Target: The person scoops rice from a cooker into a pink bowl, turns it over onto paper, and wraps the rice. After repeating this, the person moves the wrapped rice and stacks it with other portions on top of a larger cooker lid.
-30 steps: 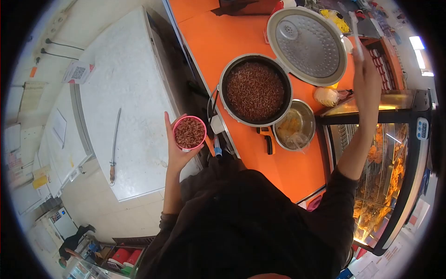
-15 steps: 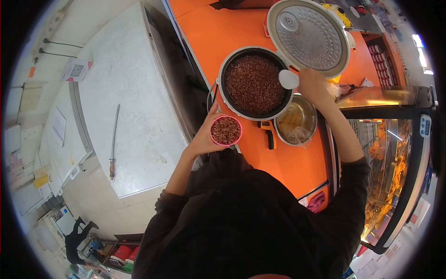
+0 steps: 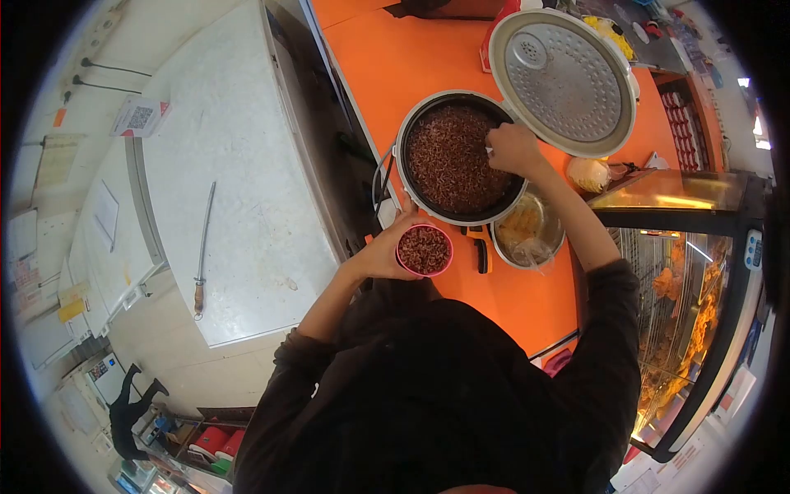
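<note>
Left fingers (image 3: pixel 406 215) round cup (image 3: pixel 451 256); pot (image 3: pixel 462 221) nearby

One head-worn camera looks steeply down, taking a wide view.

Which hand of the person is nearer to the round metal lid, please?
Right. The right hand is over the edge of the pot, close to the lid; the left hand holds the pink-rimmed cup outside the pot, farther away.

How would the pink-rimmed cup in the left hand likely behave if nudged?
The pink-rimmed cup probably feels weighty for its size, since grains appear to fill it. A nudge could spill some through its open top, though the left hand against its side may limit tipping.
</note>
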`<state>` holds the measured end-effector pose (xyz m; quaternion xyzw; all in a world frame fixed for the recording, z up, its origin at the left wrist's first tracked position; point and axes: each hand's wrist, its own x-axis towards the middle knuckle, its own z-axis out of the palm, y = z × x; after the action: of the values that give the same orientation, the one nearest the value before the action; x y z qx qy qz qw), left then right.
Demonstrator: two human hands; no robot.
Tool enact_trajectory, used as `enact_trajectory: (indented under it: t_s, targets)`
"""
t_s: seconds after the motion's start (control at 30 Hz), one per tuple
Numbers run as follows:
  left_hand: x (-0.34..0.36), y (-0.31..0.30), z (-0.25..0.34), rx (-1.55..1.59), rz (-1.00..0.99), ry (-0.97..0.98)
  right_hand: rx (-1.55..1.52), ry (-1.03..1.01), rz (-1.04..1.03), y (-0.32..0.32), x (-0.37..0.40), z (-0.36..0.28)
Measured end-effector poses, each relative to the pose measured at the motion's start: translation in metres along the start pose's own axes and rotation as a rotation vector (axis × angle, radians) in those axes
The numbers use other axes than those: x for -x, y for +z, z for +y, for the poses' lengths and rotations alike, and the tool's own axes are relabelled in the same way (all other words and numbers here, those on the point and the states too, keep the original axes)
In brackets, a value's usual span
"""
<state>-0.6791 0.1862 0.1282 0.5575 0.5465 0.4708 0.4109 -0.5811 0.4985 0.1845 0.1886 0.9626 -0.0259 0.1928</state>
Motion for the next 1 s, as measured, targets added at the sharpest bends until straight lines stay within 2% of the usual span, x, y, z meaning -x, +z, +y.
enact_trajectory:
  t_s: [0.13, 0.3, 0.37, 0.5, 0.63, 0.7, 0.73, 0.8, 0.83, 0.9, 0.93, 1.0]
  targets:
    - [0.001, 0.006, -0.003, 0.073, 0.027, -0.034, 0.022, -0.004, 0.032, 0.008, 0.03, -0.012]
    - [0.004, 0.007, -0.006, 0.147, 0.022, -0.086, 0.045, 0.069, 0.287, 0.036, 0.066, -0.026]
    - [0.006, 0.006, -0.005, 0.172, 0.078, -0.092, 0.11, 0.064, 0.361, 0.042, 0.077, -0.027]
    - [0.005, 0.001, 0.007, 0.162, 0.096, -0.115, 0.203, 0.037, 0.565, 0.028, 0.094, -0.034]
    - [0.007, 0.002, 0.002, 0.222, 0.124, -0.12, 0.143, 0.134, 0.438, -0.014, 0.101, -0.025]
    - [0.007, 0.002, 0.003, 0.221, 0.142, -0.098, 0.099, 0.322, 0.283, -0.041, 0.098, -0.018]
    - [0.007, 0.002, 0.003, 0.215, 0.15, -0.098, 0.101, 0.322, 0.283, -0.043, 0.093, -0.015]
    - [0.006, 0.003, 0.002, 0.208, 0.156, -0.094, 0.224, 0.25, 0.48, -0.046, 0.079, -0.006]
    - [0.007, 0.003, 0.002, 0.226, 0.136, -0.108, 0.225, 0.251, 0.481, -0.046, 0.071, -0.007]
    - [0.007, 0.002, 0.002, 0.238, 0.117, -0.123, 0.451, 0.162, 0.658, -0.042, 0.047, -0.015]
    - [0.007, 0.002, 0.005, 0.197, 0.134, -0.096, 0.449, 0.159, 0.661, -0.034, 0.033, -0.013]
    - [0.005, 0.002, 0.005, 0.154, 0.159, -0.073, 0.375, -0.005, 0.656, -0.019, 0.001, -0.007]
